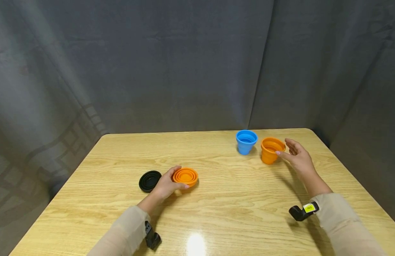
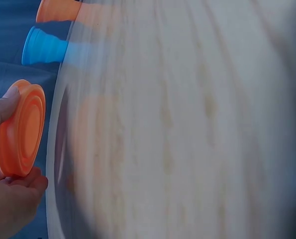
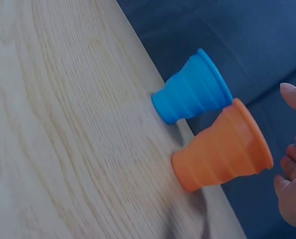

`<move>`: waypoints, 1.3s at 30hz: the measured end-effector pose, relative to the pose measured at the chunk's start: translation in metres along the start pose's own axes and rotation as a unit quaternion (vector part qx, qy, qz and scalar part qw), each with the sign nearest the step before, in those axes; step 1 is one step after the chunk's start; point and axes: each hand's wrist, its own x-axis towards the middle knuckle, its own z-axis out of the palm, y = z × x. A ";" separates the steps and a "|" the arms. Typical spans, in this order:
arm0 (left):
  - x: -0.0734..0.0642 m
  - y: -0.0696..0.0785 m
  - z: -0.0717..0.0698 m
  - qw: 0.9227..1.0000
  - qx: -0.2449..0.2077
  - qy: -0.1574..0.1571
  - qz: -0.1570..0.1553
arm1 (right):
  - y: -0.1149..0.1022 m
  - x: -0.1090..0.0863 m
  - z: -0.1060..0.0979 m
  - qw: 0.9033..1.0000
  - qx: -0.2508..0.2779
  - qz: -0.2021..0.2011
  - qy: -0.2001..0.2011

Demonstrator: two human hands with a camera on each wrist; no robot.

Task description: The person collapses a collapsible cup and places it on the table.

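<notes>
A collapsed orange folding cup point(image 1: 185, 176) is gripped by its edges between the thumb and fingers of my left hand point(image 1: 167, 185). The left wrist view shows this flattened cup point(image 2: 31, 132) held a little above the table. Beside the left hand lies a collapsed black folding cup point(image 1: 149, 181). At the right, an expanded orange folding cup point(image 1: 269, 155) stands upright on the table. My right hand point(image 1: 298, 159) is spread near its rim, and the right wrist view shows a gap between the fingers and that cup point(image 3: 222, 147). An expanded blue folding cup point(image 1: 245, 144) stands just left of it.
The wooden table point(image 1: 223, 213) has its far edge close behind the two standing cups. Grey curtains point(image 1: 172, 71) hang behind the table and along its sides. A black wrist camera point(image 1: 301, 212) sticks out from the right sleeve, low over the tabletop.
</notes>
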 end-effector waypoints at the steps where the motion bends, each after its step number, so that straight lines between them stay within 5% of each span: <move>1: 0.001 -0.001 0.000 1.000 -0.004 -0.001 -0.002 | -0.001 0.000 0.001 1.000 0.001 0.003 0.001; 12: 0.002 -0.006 0.000 1.000 -0.013 -0.012 -0.008 | 0.041 0.030 0.000 0.999 -0.024 0.027 -0.014; 23: 0.001 -0.003 -0.001 1.000 0.012 -0.025 0.000 | 0.037 0.034 0.004 0.998 0.001 0.050 -0.035; 31: 0.004 -0.007 -0.003 0.995 0.098 -0.030 0.011 | 0.038 0.037 0.006 0.998 0.008 0.052 -0.036; 39: 0.003 -0.004 -0.006 0.990 0.126 -0.047 0.026 | 0.028 0.029 0.013 0.997 0.014 0.066 -0.023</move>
